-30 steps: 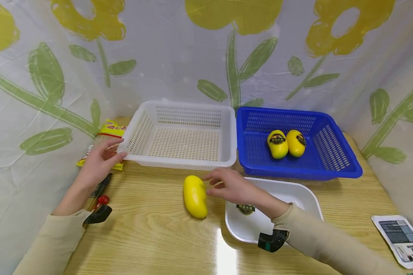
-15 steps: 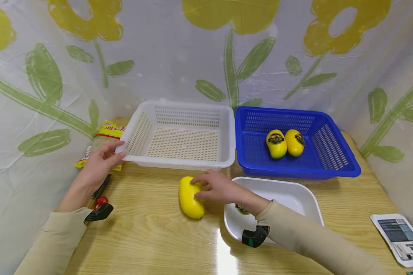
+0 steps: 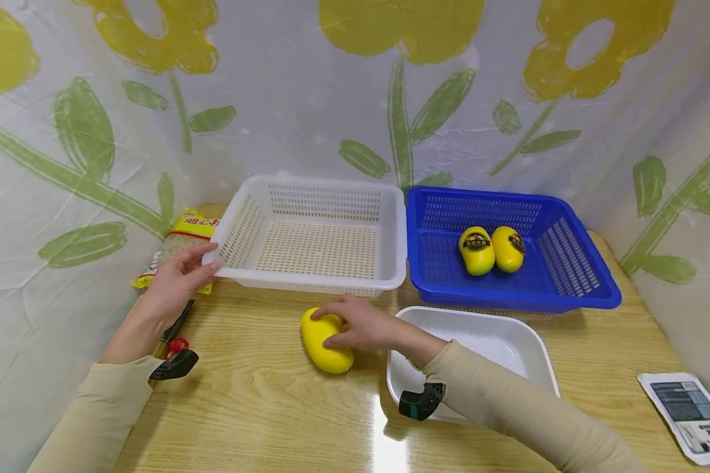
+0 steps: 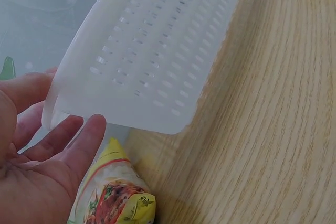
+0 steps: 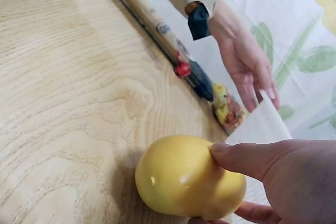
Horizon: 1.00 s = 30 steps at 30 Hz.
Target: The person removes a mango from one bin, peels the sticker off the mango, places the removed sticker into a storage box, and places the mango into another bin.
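A yellow mango (image 3: 325, 355) lies on the wooden table in front of a white perforated basket (image 3: 307, 280). My right hand (image 3: 363, 323) holds the mango, its thumb on one side and fingers on the other; the right wrist view shows the thumb (image 5: 247, 158) pressed on the smooth skin. My left hand (image 3: 174, 286) grips the left front corner of the basket by its rim. In the left wrist view, the thumb and fingers (image 4: 86, 140) are on either side of that rim. Two labelled mangoes (image 3: 477, 253) lie in a blue basket (image 3: 570, 256).
A white basin (image 3: 491, 341) stands beneath my right forearm. Beside my left hand lies a yellow printed food bag (image 3: 194, 226). A long brown packet (image 5: 149, 17) with dark ends and a red piece (image 5: 182, 70) lies along the left. At far right is a white pouch (image 3: 689, 414).
My right hand has moved left onto the mango and taken hold of it, tilting it slightly. My left fingers have closed on the basket's rim. The dark label in the basin is now hidden.
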Motion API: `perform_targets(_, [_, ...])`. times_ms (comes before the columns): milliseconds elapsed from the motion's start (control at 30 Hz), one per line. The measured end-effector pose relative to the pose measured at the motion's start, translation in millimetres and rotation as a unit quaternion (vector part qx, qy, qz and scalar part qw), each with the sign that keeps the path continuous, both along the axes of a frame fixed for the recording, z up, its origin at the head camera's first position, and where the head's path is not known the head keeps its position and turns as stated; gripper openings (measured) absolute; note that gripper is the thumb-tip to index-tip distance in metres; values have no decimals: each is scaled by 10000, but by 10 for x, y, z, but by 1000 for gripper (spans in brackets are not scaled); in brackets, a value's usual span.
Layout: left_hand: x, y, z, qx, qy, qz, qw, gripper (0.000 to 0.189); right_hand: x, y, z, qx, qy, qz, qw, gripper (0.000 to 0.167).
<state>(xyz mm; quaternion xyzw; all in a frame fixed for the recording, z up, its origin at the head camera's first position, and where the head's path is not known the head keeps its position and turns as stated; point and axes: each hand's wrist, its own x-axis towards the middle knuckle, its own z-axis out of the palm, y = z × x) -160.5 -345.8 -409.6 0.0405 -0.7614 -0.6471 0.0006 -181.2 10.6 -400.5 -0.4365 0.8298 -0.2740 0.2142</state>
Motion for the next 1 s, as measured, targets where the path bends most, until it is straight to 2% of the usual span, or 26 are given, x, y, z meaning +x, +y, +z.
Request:
perform_targets(267, [1, 6, -2, -260, -96, 11, 9996, 67, 8, 2, -46, -22, -11, 396, 9992, 48])
perform_targets(367, [1, 5, -2, -99, -130, 19, 9999, 68, 11, -6, -46, 7, -20, 512, 9987, 47])
perform_targets(600, [8, 5, 2, -94, -96, 15, 9999, 67, 22, -8, -24, 173, -34, 523, 9985, 48])
perform_targets(867, [0, 3, 13, -140, -86, 30, 9999, 67, 33, -1, -18, 111, 23, 684, 9976, 47])
perform_targets(1000, [-9, 3, 2, -200, -72, 3, 9998, 67, 62, 26, -2, 106, 87, 636, 9979, 47])
